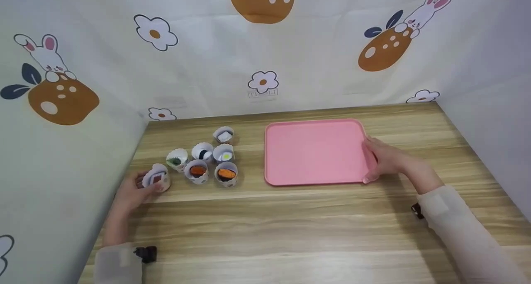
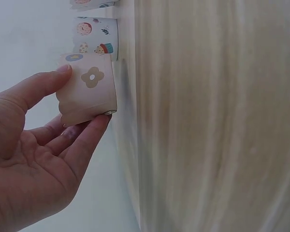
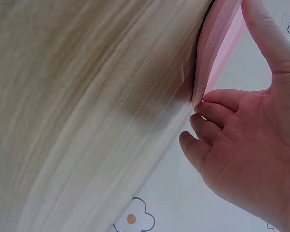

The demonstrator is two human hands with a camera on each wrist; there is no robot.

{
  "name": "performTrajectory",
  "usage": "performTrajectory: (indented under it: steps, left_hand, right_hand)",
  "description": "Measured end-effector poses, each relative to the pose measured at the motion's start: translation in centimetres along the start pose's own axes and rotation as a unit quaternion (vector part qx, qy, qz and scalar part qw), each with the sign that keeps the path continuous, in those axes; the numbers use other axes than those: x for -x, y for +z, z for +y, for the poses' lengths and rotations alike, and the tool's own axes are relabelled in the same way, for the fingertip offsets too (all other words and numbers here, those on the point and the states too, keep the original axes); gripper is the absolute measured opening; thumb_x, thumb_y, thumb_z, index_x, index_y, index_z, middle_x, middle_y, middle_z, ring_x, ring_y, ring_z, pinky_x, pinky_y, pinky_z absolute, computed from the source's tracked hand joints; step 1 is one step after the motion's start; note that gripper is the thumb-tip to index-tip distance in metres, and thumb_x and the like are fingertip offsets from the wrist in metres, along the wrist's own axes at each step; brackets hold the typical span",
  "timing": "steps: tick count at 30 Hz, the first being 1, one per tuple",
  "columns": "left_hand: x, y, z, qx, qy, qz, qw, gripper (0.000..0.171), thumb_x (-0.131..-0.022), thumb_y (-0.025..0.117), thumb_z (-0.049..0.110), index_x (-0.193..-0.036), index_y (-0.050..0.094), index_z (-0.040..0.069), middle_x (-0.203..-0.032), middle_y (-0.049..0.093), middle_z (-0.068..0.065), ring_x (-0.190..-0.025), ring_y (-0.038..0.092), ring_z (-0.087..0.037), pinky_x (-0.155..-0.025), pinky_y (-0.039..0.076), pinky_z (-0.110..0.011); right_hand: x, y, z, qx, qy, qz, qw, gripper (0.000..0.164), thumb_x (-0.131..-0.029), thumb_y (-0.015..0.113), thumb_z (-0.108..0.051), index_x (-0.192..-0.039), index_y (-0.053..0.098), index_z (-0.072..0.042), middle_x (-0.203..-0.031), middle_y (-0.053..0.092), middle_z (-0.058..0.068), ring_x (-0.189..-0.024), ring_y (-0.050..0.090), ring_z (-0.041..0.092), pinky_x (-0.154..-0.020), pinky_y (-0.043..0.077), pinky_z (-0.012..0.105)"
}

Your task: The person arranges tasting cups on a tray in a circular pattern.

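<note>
At the left of the head view, my left hand (image 1: 132, 192) holds a scallop-edged paper cup (image 1: 164, 182) between thumb and fingers. Something dark red and white lies inside it. In the left wrist view the thumb presses the flower-printed cup (image 2: 87, 92) near its rim and the fingertips support it near its base. Across the table my right hand (image 1: 386, 157) grips the right end of a pink tray (image 1: 315, 151), its thumb by the front corner. The right wrist view has the fingertips at the tray's edge (image 3: 210, 53), with the outer fingers loosely bent.
Several paper cups stand grouped left of the tray, among them one with an orange-topped piece (image 1: 226, 175), one with green leaves (image 1: 176, 160) and one with a white piece (image 1: 224, 135). A patterned cloth wall (image 1: 207, 85) rises behind the wooden table (image 1: 257, 230).
</note>
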State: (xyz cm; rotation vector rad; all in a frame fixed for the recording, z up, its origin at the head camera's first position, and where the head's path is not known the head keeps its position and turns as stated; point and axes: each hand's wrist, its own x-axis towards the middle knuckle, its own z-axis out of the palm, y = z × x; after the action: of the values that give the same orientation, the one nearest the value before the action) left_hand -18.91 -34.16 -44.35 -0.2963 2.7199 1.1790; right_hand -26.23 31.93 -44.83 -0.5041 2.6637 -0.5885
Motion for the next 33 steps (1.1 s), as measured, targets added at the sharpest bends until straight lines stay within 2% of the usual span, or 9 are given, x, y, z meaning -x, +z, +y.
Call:
performTrajectory:
  steps: [16, 22, 24, 26, 28, 29, 31, 33]
  left_hand:
    - [0.2, -0.6, 1.2, -0.013, 0.011, -0.006, 0.9998, 0.081, -0.096, 0.065, 0.034, -0.148, 0.026, -0.015, -0.148, 0.036, -0.04, -0.136, 0.04, -0.051, -0.114, 0.036, -0.058]
    - [0.1, -0.5, 1.9, -0.007, -0.001, -0.015, 0.9999, 0.085, -0.096, 0.064, 0.04, -0.151, 0.023, -0.011, -0.151, 0.033, -0.037, -0.14, 0.036, -0.049, -0.116, 0.034, -0.058]
    - [0.0, -0.5, 2.1, -0.005, 0.003, -0.015, 0.9999, 0.085, -0.096, 0.064, 0.04, -0.151, 0.024, -0.011, -0.151, 0.034, -0.037, -0.139, 0.038, -0.048, -0.114, 0.039, -0.054]
    - [0.0, -0.4, 2.4, -0.002, 0.015, -0.01, 0.9998, 0.084, -0.095, 0.065, 0.039, -0.15, 0.027, -0.011, -0.148, 0.037, -0.037, -0.136, 0.042, -0.046, -0.106, 0.047, -0.04]
    - [0.0, -0.4, 2.6, -0.001, 0.028, -0.004, 0.9996, 0.081, -0.095, 0.067, 0.036, -0.149, 0.029, -0.012, -0.146, 0.041, -0.036, -0.133, 0.045, -0.044, -0.096, 0.048, -0.024]
    - [0.0, -0.3, 2.8, 0.0, 0.035, -0.001, 0.9994, 0.079, -0.095, 0.067, 0.034, -0.149, 0.03, -0.011, -0.145, 0.042, -0.036, -0.132, 0.047, -0.044, -0.093, 0.047, -0.021]
    - [-0.1, -0.2, 3.1, 0.001, 0.039, -0.001, 0.9992, 0.079, -0.095, 0.067, 0.033, -0.149, 0.03, -0.01, -0.146, 0.042, -0.035, -0.132, 0.047, -0.044, -0.096, 0.046, -0.022]
    - [-0.1, -0.1, 3.4, 0.007, 0.04, -0.004, 0.9992, 0.079, -0.095, 0.067, 0.034, -0.15, 0.029, -0.009, -0.147, 0.04, -0.035, -0.134, 0.045, -0.045, -0.105, 0.047, -0.034]
  right_hand:
    - [0.0, -0.1, -0.1, -0.001, 0.024, -0.012, 1.0, 0.132, -0.066, 0.089, -0.05, -0.155, 0.012, 0.01, -0.163, 0.005, 0.032, -0.15, 0.007, 0.051, -0.122, 0.014, 0.062]
    - [0.0, -0.1, -0.1, -0.002, 0.022, -0.013, 1.0, 0.132, -0.067, 0.089, -0.05, -0.155, 0.011, 0.01, -0.163, 0.004, 0.032, -0.151, 0.006, 0.051, -0.123, 0.013, 0.062]
    - [0.0, -0.1, 0.0, -0.001, 0.019, -0.011, 1.0, 0.132, -0.066, 0.089, -0.05, -0.155, 0.012, 0.011, -0.163, 0.005, 0.033, -0.15, 0.007, 0.051, -0.123, 0.013, 0.062]
    - [0.0, -0.1, 0.0, -0.001, 0.017, -0.009, 1.0, 0.132, -0.066, 0.09, -0.049, -0.154, 0.012, 0.011, -0.162, 0.006, 0.033, -0.15, 0.008, 0.052, -0.122, 0.014, 0.062]
    - [0.0, -0.1, 0.0, -0.002, 0.019, -0.009, 1.0, 0.132, -0.066, 0.09, -0.049, -0.155, 0.012, 0.01, -0.162, 0.006, 0.033, -0.15, 0.008, 0.052, -0.122, 0.014, 0.062]
    - [0.0, -0.1, 0.0, -0.003, 0.02, -0.01, 1.0, 0.132, -0.066, 0.09, -0.049, -0.155, 0.012, 0.01, -0.163, 0.006, 0.033, -0.15, 0.008, 0.051, -0.122, 0.014, 0.062]
    - [0.0, -0.1, -0.1, -0.004, 0.022, -0.011, 1.0, 0.133, -0.065, 0.09, -0.048, -0.155, 0.011, 0.01, -0.162, 0.005, 0.033, -0.15, 0.008, 0.052, -0.122, 0.014, 0.063]
    - [0.0, -0.1, -0.2, -0.006, 0.024, -0.012, 1.0, 0.133, -0.065, 0.09, -0.049, -0.155, 0.011, 0.01, -0.163, 0.005, 0.033, -0.15, 0.008, 0.051, -0.122, 0.014, 0.062]
